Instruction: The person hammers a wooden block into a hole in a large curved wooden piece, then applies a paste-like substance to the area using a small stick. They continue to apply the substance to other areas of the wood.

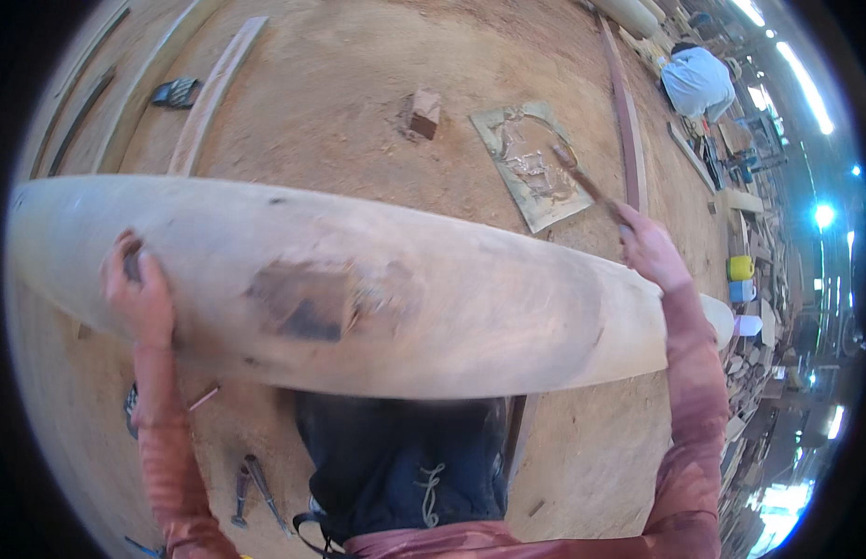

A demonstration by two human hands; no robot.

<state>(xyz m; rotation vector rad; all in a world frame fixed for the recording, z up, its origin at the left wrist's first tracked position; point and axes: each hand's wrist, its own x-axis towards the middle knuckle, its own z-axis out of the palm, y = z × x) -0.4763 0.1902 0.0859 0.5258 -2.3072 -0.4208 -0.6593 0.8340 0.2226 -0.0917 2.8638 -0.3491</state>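
Note:
A long, pale, rounded wooden piece (489,279) lies crosswise in front of me, tapering at both ends. Its upper face has a recess (307,298) with a dark bottom, and smeared paste (386,289) shows just right of it. Near the left end, my left hand (142,298) is closed round a small dark brown block (132,261), against the wood. Beyond the far edge, my right hand (652,250) grips a brown wooden stick (586,177). The stick's far end is over a flat greenish board (535,212) smeared with brown paste.
A wooden block (423,114) sits on the dusty ground ahead. Wooden beams (218,93) lie at far left, beside a sandal (177,92); another beam (624,121) runs at right. Pincers (256,484) lie near my legs. A person (698,82) bends over at far right, near tools and containers.

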